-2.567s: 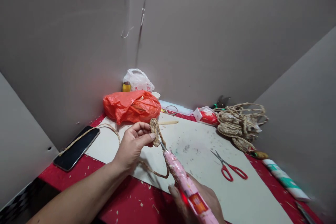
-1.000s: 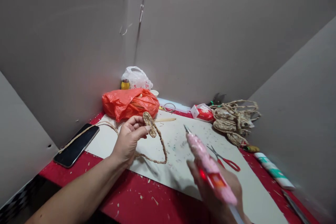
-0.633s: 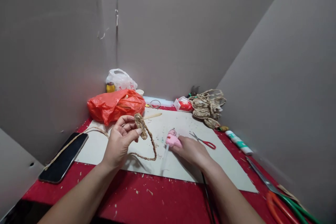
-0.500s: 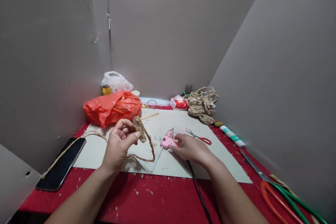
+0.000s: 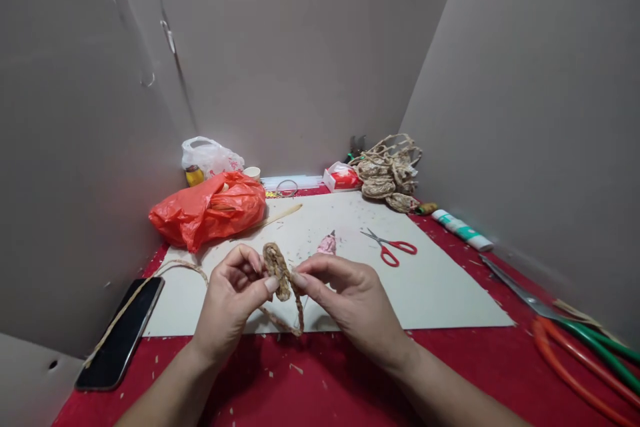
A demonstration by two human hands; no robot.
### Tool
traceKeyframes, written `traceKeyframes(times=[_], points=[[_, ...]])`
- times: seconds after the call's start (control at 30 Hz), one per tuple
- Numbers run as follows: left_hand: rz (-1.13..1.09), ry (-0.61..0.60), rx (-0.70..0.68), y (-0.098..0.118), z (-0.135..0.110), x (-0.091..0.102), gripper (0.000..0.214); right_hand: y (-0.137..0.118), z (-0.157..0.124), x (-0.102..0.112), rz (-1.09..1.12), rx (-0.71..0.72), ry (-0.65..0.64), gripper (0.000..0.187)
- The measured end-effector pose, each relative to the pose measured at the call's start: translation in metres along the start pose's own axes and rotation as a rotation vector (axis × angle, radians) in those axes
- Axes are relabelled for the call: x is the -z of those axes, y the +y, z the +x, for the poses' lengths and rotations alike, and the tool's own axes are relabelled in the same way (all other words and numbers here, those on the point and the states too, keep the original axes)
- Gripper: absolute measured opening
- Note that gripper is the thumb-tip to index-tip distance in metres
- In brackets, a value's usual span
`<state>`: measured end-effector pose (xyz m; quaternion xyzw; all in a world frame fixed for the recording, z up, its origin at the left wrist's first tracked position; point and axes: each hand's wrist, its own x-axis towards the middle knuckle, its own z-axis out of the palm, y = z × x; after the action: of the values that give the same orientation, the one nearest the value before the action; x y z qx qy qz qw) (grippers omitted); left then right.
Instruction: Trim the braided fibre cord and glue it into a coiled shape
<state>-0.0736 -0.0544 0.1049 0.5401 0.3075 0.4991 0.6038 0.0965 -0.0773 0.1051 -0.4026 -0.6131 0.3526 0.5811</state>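
Note:
My left hand (image 5: pixel 231 300) pinches a small coiled piece of braided straw rope (image 5: pixel 277 269) between thumb and fingers. My right hand (image 5: pixel 350 297) pinches the same coil from the right side, its fingertips meeting the left thumb. The rope's loose tail (image 5: pixel 185 268) loops under my hands and trails left across the white board (image 5: pixel 440 283) towards the phone. The pink glue gun (image 5: pixel 327 244) lies on the board just behind my right hand, with nothing holding it.
Red-handled scissors (image 5: pixel 393 249) lie on the board at right. An orange plastic bag (image 5: pixel 210 209), a white bag (image 5: pixel 210 155), a rope bundle (image 5: pixel 387 170) and a glue tube (image 5: pixel 463 230) line the back. A phone (image 5: pixel 120 333) lies at left, large shears (image 5: pixel 565 320) at right. Cardboard walls enclose the table.
My right hand put the pink glue gun down on the board, let go and came to pinch the rope coil beside my left hand. My view turned right and tilted down.

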Motion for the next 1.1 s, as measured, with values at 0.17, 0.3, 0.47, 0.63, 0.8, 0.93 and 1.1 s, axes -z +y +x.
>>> traceKeyframes(times=[0.17, 0.3, 0.47, 0.63, 0.8, 0.93, 1.1], points=[[0.051, -0.021, 0.012, -0.002, -0.002, -0.001, 0.025, 0.0, -0.002, 0.005, 0.035, -0.067, -0.046, 0.016], [0.082, -0.033, 0.021, -0.003, -0.001, -0.002, 0.025, 0.003, 0.0, 0.009, 0.173, -0.217, -0.147, 0.021], [0.09, -0.034, 0.0, -0.003, -0.001, -0.003, 0.024, 0.008, 0.003, 0.011, 0.362, -0.356, -0.212, 0.025], [0.074, -0.05, 0.0, -0.006, 0.0, -0.002, 0.023, 0.015, 0.005, 0.009, 0.535, -0.442, -0.232, 0.026], [0.025, -0.039, 0.001, -0.012, 0.003, -0.001, 0.025, 0.027, 0.005, 0.006, 0.686, -0.496, -0.244, 0.026], [-0.051, -0.085, 0.027, -0.016, 0.008, -0.001, 0.026, 0.034, 0.007, 0.004, 0.751, -0.574, -0.254, 0.03], [-0.086, -0.087, 0.01, -0.019, 0.012, -0.002, 0.026, 0.037, 0.008, 0.004, 0.753, -0.591, -0.275, 0.028]])
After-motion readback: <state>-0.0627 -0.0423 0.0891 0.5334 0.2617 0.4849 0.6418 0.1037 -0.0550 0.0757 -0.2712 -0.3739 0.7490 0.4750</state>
